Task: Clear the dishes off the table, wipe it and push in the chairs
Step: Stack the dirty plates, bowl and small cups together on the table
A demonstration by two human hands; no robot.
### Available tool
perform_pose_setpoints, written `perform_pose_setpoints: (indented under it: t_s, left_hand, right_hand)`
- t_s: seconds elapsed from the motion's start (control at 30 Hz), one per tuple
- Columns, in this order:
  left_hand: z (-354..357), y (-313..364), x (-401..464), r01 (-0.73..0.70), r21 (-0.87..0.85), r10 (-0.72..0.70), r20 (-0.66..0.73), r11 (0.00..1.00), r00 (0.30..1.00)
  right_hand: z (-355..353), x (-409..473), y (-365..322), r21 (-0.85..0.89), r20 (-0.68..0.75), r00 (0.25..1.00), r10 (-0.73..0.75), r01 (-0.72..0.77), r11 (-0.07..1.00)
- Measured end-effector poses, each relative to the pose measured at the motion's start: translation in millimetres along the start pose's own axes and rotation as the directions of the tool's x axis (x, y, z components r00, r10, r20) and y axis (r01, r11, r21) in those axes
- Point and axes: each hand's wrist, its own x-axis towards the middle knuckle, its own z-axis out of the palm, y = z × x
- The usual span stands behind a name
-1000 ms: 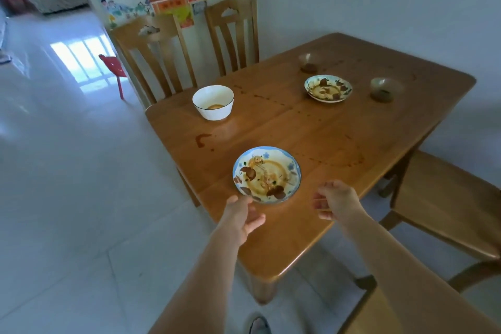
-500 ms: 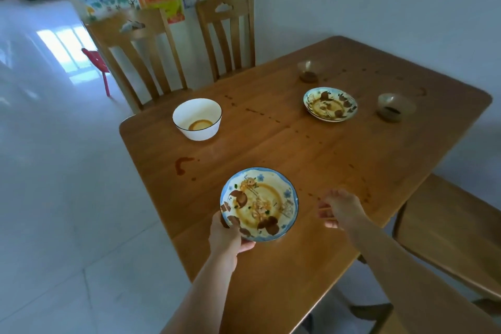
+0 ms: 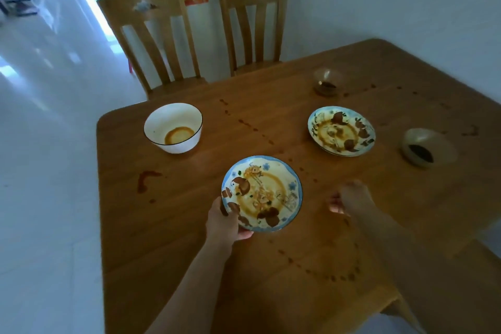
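My left hand [image 3: 223, 221] grips the near left rim of a dirty blue-rimmed plate [image 3: 261, 194], lifted and tilted above the wooden table [image 3: 176, 225]. My right hand [image 3: 345, 199] hovers just right of that plate with loosely curled fingers, holding nothing. A white bowl [image 3: 173, 127] with brown residue sits at the table's left. A second dirty patterned plate [image 3: 341, 131] lies further right. Two small glass bowls with dark sauce stand beyond: one far [image 3: 326, 83], one at the right [image 3: 423, 150].
Sauce drips and a reddish smear [image 3: 145, 179] mark the tabletop. Two wooden chairs, the left chair [image 3: 154, 43] and the right chair [image 3: 250, 24], stand at the far side. White tiled floor [image 3: 48, 144] lies to the left; a white wall is at the right.
My left hand took hold of the near plate's rim and raised it off the table. The camera moved closer over the table; my right hand stayed beside the plate.
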Motion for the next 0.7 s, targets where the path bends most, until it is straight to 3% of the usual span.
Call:
perform_pose_setpoints:
  t_s: [0.3, 0.7]
  left_hand:
    - [46.0, 18.9, 16.4, -0.002, -0.057, -0.004, -0.105, 0.998, 0.994]
    - [48.6, 20.0, 22.3, -0.004, -0.029, 0.001, -0.1, 1.0, 0.995]
  right_hand:
    - [-10.0, 81.6, -60.7, 0.254, -0.068, 0.994, 0.081, -0.061, 0.965]
    - [-15.1, 109.6, -77.1, 0.274, -0.154, 0.985, 0.082, -0.037, 0.961]
